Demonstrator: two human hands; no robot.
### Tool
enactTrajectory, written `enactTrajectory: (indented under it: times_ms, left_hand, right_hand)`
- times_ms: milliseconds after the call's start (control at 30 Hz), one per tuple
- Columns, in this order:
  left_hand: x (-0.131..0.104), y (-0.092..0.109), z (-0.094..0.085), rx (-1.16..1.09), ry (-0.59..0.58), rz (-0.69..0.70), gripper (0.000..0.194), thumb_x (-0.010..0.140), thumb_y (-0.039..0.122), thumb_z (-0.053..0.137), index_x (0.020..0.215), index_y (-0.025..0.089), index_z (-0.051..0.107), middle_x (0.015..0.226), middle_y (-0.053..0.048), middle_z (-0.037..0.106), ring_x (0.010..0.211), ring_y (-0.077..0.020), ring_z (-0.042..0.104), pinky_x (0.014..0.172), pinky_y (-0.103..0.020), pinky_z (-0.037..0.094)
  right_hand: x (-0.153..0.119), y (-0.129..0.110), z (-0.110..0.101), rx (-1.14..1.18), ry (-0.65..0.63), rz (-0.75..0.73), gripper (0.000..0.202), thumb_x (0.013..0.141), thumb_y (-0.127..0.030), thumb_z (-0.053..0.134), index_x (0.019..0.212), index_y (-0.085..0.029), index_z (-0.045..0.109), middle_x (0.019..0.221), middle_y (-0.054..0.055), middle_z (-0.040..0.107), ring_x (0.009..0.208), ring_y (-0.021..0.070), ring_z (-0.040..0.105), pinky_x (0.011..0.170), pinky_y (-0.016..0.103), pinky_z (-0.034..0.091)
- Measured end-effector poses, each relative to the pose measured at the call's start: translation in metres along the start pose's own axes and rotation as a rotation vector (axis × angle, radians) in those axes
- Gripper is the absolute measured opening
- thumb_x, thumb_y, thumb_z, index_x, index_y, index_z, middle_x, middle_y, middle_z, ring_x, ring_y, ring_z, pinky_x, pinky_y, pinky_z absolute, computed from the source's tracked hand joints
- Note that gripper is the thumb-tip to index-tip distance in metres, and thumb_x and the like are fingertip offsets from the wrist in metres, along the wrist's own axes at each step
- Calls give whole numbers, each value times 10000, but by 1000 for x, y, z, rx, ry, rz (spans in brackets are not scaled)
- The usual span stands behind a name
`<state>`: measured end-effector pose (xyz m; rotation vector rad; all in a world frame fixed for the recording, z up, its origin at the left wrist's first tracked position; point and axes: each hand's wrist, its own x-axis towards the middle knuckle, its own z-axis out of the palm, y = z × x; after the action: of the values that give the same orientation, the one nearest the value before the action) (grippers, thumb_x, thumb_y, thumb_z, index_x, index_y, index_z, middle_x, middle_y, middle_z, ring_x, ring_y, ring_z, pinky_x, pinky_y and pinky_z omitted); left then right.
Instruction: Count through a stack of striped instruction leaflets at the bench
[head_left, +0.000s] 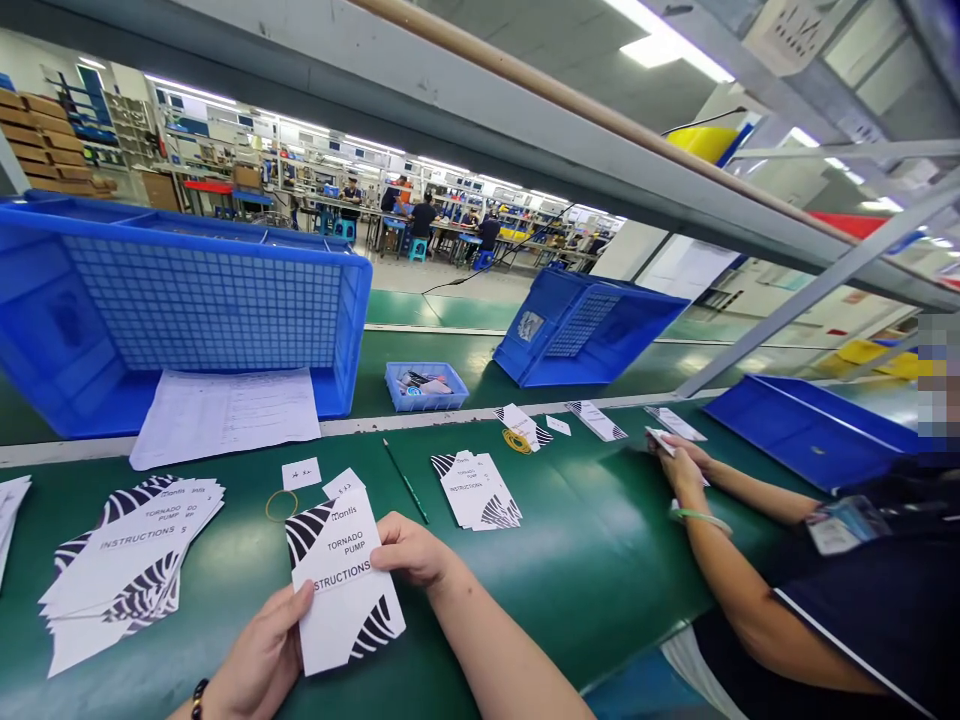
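Observation:
An instruction booklet, white with black zebra stripes and the words "Tornado Pump", is held tilted up above the green table. My left hand grips its lower left edge, thumb on the front. At the upper right edge my right hand pinches it between thumb and fingers. Whether it is one booklet or several together, I cannot tell. A fanned pile of like booklets lies to the left, and a smaller stack to the right. Just behind the held booklet are a small paper slip and a rubber band.
A green pencil lies on the table. Behind stand a large blue crate with a printed sheet, a small blue basket and a tilted blue bin. At right, a co-worker's hands hold papers near yellow rubber bands.

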<state>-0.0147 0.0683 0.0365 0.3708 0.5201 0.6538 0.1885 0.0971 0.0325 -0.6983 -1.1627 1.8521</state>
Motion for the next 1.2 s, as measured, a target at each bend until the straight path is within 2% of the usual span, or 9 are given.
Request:
enactTrajectory:
  times_ms: [200,333,533,767,1000,1200]
  left_hand:
    - [4,3,0,98,63,66,311,877,307,525,1135,160,617,1145,-109,630,1110,-280,527,912,-380,429]
    - [4,1,-1,154,64,41,301,880,306,522,1113,143,622,1124,-126,634,1072,-272,549,899,-379,433]
    - [6,-3,-4,126,43,17,284,885,290,514,1079,121,633,1102,-138,637,1036,-254,561,929,-396,409]
    - [5,-3,-5,91,34,-3,251,881,275,521,1028,124,657,978,-124,673,873,-223,604,803,-351,461]
    - [6,-5,-7,32,25,3,214,877,235,531,986,107,663,869,-101,669,758,-179,600,723,-304,470]
    - [5,-6,-8,34,7,1,181,842,245,590,897,91,666,804,-87,643,696,-156,575,655,-267,459]
  right_hand:
    - [-3,-1,1,19,10,-44,403,615,-432,768,776,-66,723,737,114,692,660,188,631,585,257,460]
    - [-4,0,5,5,-50,-39,428,629,-458,757,789,-63,719,759,117,693,685,197,639,628,272,468]
    - [-4,4,8,14,-114,-57,413,663,-453,740,823,-73,719,762,108,695,681,188,642,683,290,476]
    - [-6,5,9,-15,-131,-28,418,660,-457,740,855,-87,719,830,120,698,780,223,650,746,329,485]
    - [-6,3,11,-72,-203,-51,402,690,-444,723,876,-88,715,870,132,692,847,245,642,804,370,475]
    - [-8,2,16,-60,-202,0,412,638,-441,762,842,-85,719,847,127,692,838,244,639,826,387,468]
